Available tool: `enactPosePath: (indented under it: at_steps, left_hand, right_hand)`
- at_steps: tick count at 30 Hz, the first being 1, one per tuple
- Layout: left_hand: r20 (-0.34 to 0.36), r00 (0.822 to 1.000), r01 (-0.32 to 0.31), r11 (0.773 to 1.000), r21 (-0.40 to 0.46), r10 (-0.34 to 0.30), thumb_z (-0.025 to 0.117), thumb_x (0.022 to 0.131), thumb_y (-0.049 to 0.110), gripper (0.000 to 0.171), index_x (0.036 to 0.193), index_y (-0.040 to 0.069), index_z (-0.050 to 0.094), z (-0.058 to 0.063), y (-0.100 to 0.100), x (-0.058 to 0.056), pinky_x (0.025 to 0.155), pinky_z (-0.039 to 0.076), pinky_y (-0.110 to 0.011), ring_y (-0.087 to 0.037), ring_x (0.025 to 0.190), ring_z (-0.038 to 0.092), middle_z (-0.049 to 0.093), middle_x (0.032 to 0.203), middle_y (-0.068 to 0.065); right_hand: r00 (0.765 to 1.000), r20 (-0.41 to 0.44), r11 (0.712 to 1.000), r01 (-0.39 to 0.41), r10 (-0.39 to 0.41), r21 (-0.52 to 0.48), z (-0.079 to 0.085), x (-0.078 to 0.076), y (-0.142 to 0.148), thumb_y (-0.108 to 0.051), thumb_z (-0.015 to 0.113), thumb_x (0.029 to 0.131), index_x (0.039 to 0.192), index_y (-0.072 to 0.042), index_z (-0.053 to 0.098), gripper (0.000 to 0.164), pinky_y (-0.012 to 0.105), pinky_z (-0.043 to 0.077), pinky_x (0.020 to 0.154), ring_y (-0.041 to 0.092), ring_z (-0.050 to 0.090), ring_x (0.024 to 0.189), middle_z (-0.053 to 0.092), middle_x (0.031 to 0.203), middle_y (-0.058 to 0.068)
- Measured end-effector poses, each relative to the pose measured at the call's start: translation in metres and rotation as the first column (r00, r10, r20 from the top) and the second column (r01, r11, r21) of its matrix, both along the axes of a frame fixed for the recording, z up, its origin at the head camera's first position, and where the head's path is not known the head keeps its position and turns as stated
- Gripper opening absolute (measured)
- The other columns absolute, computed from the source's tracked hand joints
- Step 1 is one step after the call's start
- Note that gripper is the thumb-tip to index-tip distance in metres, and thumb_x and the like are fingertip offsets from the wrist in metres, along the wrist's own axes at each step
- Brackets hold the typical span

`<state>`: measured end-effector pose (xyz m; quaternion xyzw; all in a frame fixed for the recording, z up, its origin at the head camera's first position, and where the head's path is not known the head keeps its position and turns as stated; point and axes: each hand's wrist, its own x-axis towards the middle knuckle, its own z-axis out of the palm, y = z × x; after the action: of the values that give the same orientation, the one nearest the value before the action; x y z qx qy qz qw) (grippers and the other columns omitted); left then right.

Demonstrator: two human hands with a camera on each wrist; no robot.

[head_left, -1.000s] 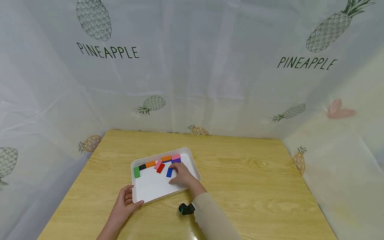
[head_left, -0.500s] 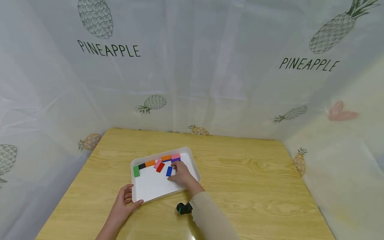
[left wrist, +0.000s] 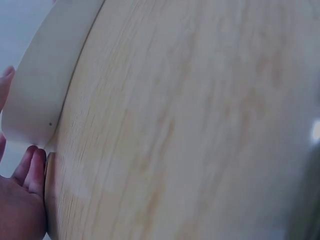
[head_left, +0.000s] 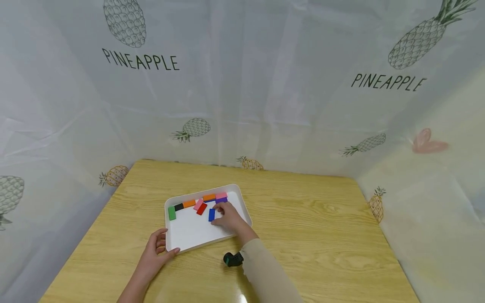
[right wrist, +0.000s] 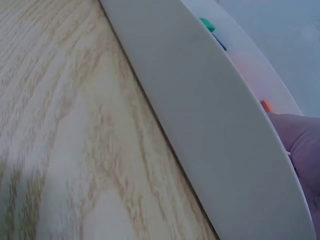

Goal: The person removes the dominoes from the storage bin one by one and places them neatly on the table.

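Note:
In the head view a shallow white tray point(head_left: 192, 242) lies slanted on the table, with coloured domino-like blocks inside. My left hand point(head_left: 153, 254) holds the tray's near left corner, thumb on the front rim and fingers along the left wall. The left wrist view shows those fingers point(left wrist: 31, 172) at the tray corner. Over the tray's right half, my right hand point(head_left: 229, 219) pinches a flat blue block point(head_left: 211, 215) by its two ends, index finger at the far end, thumb at the near one. In the right wrist view the tray wall point(right wrist: 215, 120) hides most of that hand.
Along the tray's far side lie green point(head_left: 172, 213), black point(head_left: 179, 207), orange point(head_left: 189, 203) and pink point(head_left: 221, 195) blocks, a purple one point(head_left: 221, 200) and a tilted red one point(head_left: 202, 209). A black device point(head_left: 233, 259) sits by the right sleeve. Pineapple-print sheeting point(head_left: 265, 105) surrounds the wooden table point(head_left: 303, 235).
The blue block has shifted slightly left and turned straighter under the right hand's fingers. My left hand keeps its hold on the tray corner.

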<state>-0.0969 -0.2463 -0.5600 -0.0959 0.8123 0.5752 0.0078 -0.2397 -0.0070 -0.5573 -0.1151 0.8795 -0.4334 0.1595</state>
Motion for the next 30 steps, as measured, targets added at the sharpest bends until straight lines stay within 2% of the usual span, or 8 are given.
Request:
enactPosePath:
  at_steps: [7, 12, 19, 24, 30]
  left_hand:
    - [0.030, 0.999, 0.011, 1.000, 0.009, -0.012, 0.081, 0.081, 0.013, 0.081, 0.143, 0.000, 0.031, 0.003, 0.002, -0.002, 0.086, 0.042, -0.021, -0.026, 0.111, 0.047, 0.047, 0.126, -0.020]
    - [0.017, 1.000, 0.011, 1.000, 0.006, -0.012, 0.081, 0.081, 0.013, 0.082, 0.143, -0.002, 0.030, 0.002, 0.002, -0.001, 0.086, 0.042, -0.022, -0.026, 0.110, 0.047, 0.046, 0.127, -0.021]
    - [0.048, 0.999, 0.002, 1.000, -0.021, -0.001, 0.082, 0.080, 0.015, 0.084, 0.144, 0.000, 0.030, -0.001, 0.000, 0.001, 0.087, 0.042, -0.022, -0.024, 0.110, 0.048, 0.047, 0.127, -0.020]
    - [0.052, 0.999, 0.010, 1.000, -0.020, -0.009, 0.082, 0.080, 0.017, 0.085, 0.145, 0.000, 0.029, -0.001, 0.000, 0.000, 0.088, 0.042, -0.023, -0.027, 0.113, 0.047, 0.047, 0.128, -0.021]
    - [0.066, 0.998, 0.007, 1.000, -0.022, -0.005, 0.082, 0.081, 0.018, 0.086, 0.146, 0.000, 0.028, -0.002, 0.000, 0.000, 0.088, 0.042, -0.024, -0.028, 0.114, 0.047, 0.046, 0.129, -0.021]
  right_hand:
    - [0.999, 0.047, 0.997, 0.012, -0.008, -0.080, 0.001, 0.001, 0.006, -0.013, 0.083, 0.079, 0.116, -0.019, 0.066, 0.041, 0.029, 0.043, 0.083, 0.015, 0.049, 0.091, 0.057, 0.093, -0.006]
    - [0.999, 0.046, 0.993, 0.006, -0.001, -0.118, -0.001, -0.001, 0.007, -0.012, 0.083, 0.079, 0.117, -0.019, 0.067, 0.042, 0.028, 0.043, 0.081, 0.014, 0.050, 0.088, 0.060, 0.090, -0.007]
    - [0.995, 0.072, 0.983, 0.075, -0.064, -0.169, -0.001, 0.001, 0.004, -0.007, 0.083, 0.076, 0.117, -0.015, 0.068, 0.044, 0.026, 0.043, 0.071, 0.015, 0.051, 0.079, 0.063, 0.085, -0.006]
    - [0.995, 0.065, 0.980, 0.084, -0.073, -0.181, 0.009, 0.004, 0.008, -0.005, 0.082, 0.077, 0.119, -0.016, 0.067, 0.046, 0.024, 0.045, 0.067, 0.015, 0.052, 0.076, 0.064, 0.085, -0.006]
    - [1.000, 0.017, 0.984, 0.023, -0.020, -0.179, 0.030, 0.015, 0.022, -0.003, 0.082, 0.078, 0.120, -0.012, 0.067, 0.045, 0.023, 0.046, 0.065, 0.015, 0.052, 0.073, 0.064, 0.086, -0.003]
